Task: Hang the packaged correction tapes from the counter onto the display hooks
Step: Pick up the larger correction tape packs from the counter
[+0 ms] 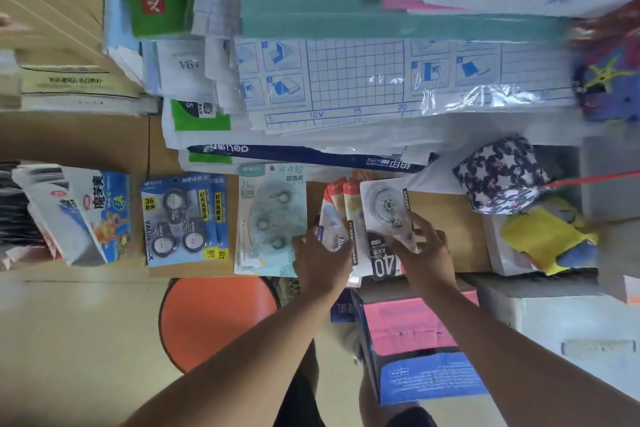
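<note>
A brown counter (446,218) fills the middle of the view, and big stacks of paper packs (346,80) sit along its far side. An orange stool (214,319) stands on the floor below the counter edge. A pink and blue box (415,340) sits beside it, under the arms.

Both bare arms reach out from the bottom of the view to the near edge of the counter, and the hands meet close together. The left hand (320,262) is curled around the bottom of a few packs of correction tape with red tops (337,208). The right hand (427,253) has its fingers bent and pinches the bottom of a white pack with a big tape wheel (386,208), which lies on top of the fanned pile.

More tape packs lie flat on the counter to the left: pale green packs (270,218) just beside the left hand, then blue packs (183,218) further along.

A star-print pouch (498,173) and a yellow bag (543,239) sit at the right end of the counter.
</note>
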Motion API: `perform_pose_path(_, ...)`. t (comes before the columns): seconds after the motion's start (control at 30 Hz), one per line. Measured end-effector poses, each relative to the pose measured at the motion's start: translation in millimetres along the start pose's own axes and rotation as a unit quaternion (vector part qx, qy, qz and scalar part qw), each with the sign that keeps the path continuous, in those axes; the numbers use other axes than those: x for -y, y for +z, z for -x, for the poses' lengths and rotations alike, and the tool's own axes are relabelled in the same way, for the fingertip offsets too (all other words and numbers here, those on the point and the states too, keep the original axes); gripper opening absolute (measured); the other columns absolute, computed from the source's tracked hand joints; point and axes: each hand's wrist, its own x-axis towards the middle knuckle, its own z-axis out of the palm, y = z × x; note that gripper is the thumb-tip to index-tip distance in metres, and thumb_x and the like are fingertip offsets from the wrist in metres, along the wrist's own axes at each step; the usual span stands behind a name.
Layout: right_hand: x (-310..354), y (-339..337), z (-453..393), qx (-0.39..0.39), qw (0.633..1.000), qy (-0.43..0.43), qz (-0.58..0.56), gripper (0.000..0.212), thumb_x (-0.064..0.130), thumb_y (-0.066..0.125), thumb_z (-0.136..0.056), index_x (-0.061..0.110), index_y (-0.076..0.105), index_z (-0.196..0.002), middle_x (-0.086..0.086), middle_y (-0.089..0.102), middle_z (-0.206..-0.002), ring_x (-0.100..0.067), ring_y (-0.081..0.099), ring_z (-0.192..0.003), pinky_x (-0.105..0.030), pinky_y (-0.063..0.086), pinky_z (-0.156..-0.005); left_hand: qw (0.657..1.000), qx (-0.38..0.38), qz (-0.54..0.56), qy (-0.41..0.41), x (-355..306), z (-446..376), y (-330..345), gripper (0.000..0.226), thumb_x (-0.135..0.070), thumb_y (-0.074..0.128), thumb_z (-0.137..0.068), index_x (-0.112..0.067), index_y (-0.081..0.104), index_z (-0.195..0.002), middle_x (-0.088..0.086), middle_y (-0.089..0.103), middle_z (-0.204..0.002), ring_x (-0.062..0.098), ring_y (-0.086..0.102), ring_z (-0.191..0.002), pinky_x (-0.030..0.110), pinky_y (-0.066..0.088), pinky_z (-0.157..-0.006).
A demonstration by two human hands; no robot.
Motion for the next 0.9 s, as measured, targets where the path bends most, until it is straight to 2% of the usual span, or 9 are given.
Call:
perform_pose_path(0.07, -1.4, 0.3, 1.7, 0.021, 1.000, 0.001, -0.006, 0.076, 0.049, 0.079, -0.081, 0.044, 0.043, -0.148, -0.001, 0.049, -0.127, -0.019, 0.056, -0.099, -0.031, 0.046, -0.076, 0.997, 0.039, 0.069, -0.013, -1.4, -0.9, 0.2, 0.077, -0.047, 0.077, -0.083, -0.016, 0.043, -0.144, 0.006, 0.052, -0.143, 0.024, 0.054, -0.128, 0.029, 0.042, -0.097)
perform_pose_path(0.17, -3.9, 3.5, 5.4, 0.039, 0.999, -0.002, -0.030, 0.077, 0.047, 0.081, -0.080, 0.052, 0.041, -0.146, -0.001, 0.056, -0.130, -0.022, 0.060, -0.112, -0.035, 0.053, -0.082, 0.992, 0.068, 0.106, -0.029, -2.7, -1.0, 0.8, 0.086, -0.054, 0.081, -0.078, -0.017, 0.039, -0.143, 0.007, 0.054, -0.145, 0.025, 0.056, -0.128, 0.029, 0.043, -0.094)
perform_pose_path(0.27, -5.4, 5.6, 8.2, 0.050, 0.998, -0.003, -0.032, 0.089, 0.043, 0.087, -0.074, 0.050, 0.037, -0.147, -0.002, 0.058, -0.136, -0.026, 0.062, -0.117, -0.045, 0.058, -0.088, 0.992, 0.069, 0.098, -0.031, -0.4, -3.6, 0.4, 0.098, -0.057, 0.086, -0.068, -0.016, 0.041, -0.145, 0.007, 0.055, -0.146, 0.026, 0.055, -0.130, 0.035, 0.047, -0.102)
perform_pose_path(0.37, -4.3, 5.5, 2.3, 0.074, 0.996, 0.032, -0.026, 0.117, 0.043, 0.093, -0.066, 0.037, 0.020, -0.159, -0.006, 0.049, -0.149, -0.030, 0.053, -0.132, -0.051, 0.051, -0.103, 0.992, 0.076, 0.096, -0.028, 2.4, -6.1, -1.9, 0.107, -0.058, 0.089, -0.063, -0.016, 0.040, -0.149, 0.006, 0.053, -0.149, 0.025, 0.053, -0.134, 0.042, 0.046, -0.111)
perform_pose_path(0.5, -6.9, 6.1, -5.3, 0.122, 0.990, 0.061, 0.023, 0.116, 0.058, 0.096, -0.050, 0.028, 0.041, -0.148, -0.004, 0.060, -0.133, -0.027, 0.058, -0.120, -0.047, 0.053, -0.100, 0.991, 0.088, 0.102, -0.013, 3.9, -6.8, -2.5, 0.101, -0.050, 0.089, -0.070, -0.016, 0.039, -0.151, 0.006, 0.050, -0.152, 0.025, 0.050, -0.137, 0.037, 0.040, -0.111)
perform_pose_path(0.6, -13.9, 7.6, -5.6, 0.122, 0.990, 0.066, 0.017, 0.130, 0.078, 0.089, -0.032, 0.029, 0.045, -0.144, -0.001, 0.059, -0.131, -0.025, 0.060, -0.118, -0.048, 0.055, -0.098, 0.989, 0.098, 0.108, 0.000, 4.6, -5.7, -3.4, 0.094, -0.042, 0.089, -0.073, -0.016, 0.041, -0.149, 0.005, 0.053, -0.150, 0.023, 0.050, -0.136, 0.032, 0.040, -0.106)
perform_pose_path(0.67, -14.7, 5.7, -10.0, 0.103, 0.993, 0.061, 0.012, 0.130, 0.074, 0.091, -0.027, 0.025, 0.049, -0.140, -0.004, 0.056, -0.132, -0.024, 0.061, -0.116, -0.048, 0.055, -0.099, 0.988, 0.104, 0.110, 0.009, 7.0, -6.9, -4.1, 0.096, -0.039, 0.091, -0.071, -0.018, 0.042, -0.151, 0.004, 0.052, -0.151, 0.022, 0.049, -0.138, 0.033, 0.038, -0.109)
perform_pose_path(0.77, -11.0, -0.1, -18.2, 0.092, 0.993, 0.059, 0.045, 0.125, 0.056, 0.099, -0.037, 0.017, 0.045, -0.143, -0.005, 0.048, -0.138, -0.026, 0.054, -0.124, -0.050, 0.049, -0.107, 0.986, 0.120, 0.110, 0.025, 10.6, -8.3, -6.3, 0.100, -0.034, 0.091, -0.072, -0.018, 0.037, -0.155, 0.003, 0.047, -0.155, 0.021, 0.044, -0.143, 0.029, 0.034, -0.110)
perform_pose_path(0.9, -12.8, -3.6, -25.7, 0.122, 0.989, 0.071, 0.040, 0.117, 0.050, 0.100, -0.040, 0.017, 0.043, -0.137, -0.004, 0.061, -0.127, -0.027, 0.058, -0.117, -0.045, 0.051, -0.098, 0.988, 0.117, 0.083, 0.053, 19.8, -5.7, -3.5, 0.092, -0.025, 0.089, -0.076, -0.019, 0.040, -0.154, -0.001, 0.050, -0.150, 0.017, 0.047, -0.138, 0.024, 0.035, -0.108)
